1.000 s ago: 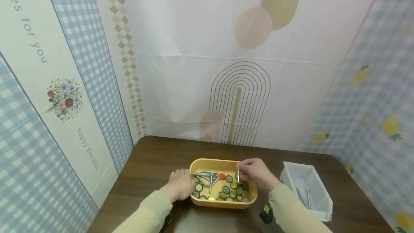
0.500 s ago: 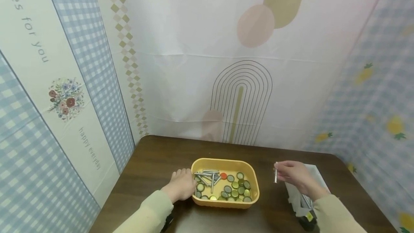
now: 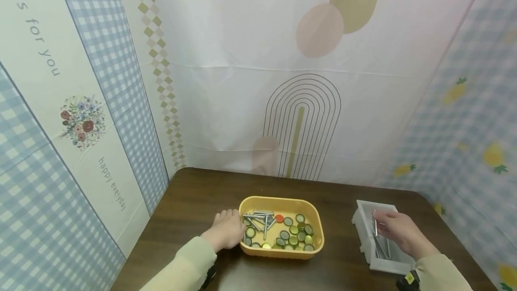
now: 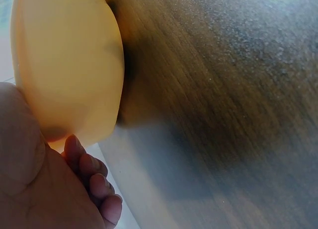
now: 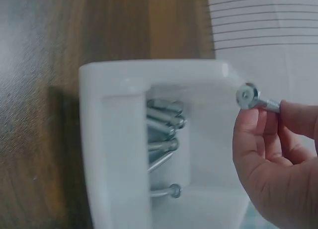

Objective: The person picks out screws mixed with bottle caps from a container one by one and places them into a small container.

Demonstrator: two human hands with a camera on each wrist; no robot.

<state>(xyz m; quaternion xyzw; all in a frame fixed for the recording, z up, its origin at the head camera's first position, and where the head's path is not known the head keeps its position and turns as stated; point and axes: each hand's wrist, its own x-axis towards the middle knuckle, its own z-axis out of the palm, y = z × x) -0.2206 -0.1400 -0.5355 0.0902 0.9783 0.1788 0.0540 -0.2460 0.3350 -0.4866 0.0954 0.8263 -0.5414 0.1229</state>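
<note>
My left hand (image 3: 227, 230) holds the left end of a yellow plastic tub (image 3: 282, 253); in the left wrist view its fingers (image 4: 101, 187) bend at the tub's outer end. Metal bolts (image 3: 265, 227) lie heaped in the tub's left part, and several bottle caps (image 3: 293, 240) are spread mostly to the right. One disc among them is red (image 3: 279, 219). Over a white bin (image 3: 365, 237) at the right, my right hand (image 3: 400, 233) pinches a bolt (image 5: 247, 96) between thumb and fingers, its round head facing the wrist camera. More bolts (image 5: 164, 119) lie inside the bin.
Both containers stand on a dark brown wooden table (image 3: 210, 187), with bare tabletop between them. A patterned white cloth (image 3: 226, 111) hangs behind the table. Checked cloth (image 3: 456, 138) hangs along the right side.
My right hand has carried the bolt from above the yellow tub rightward to over the white bin. The left hand has stayed at the tub's left end.
</note>
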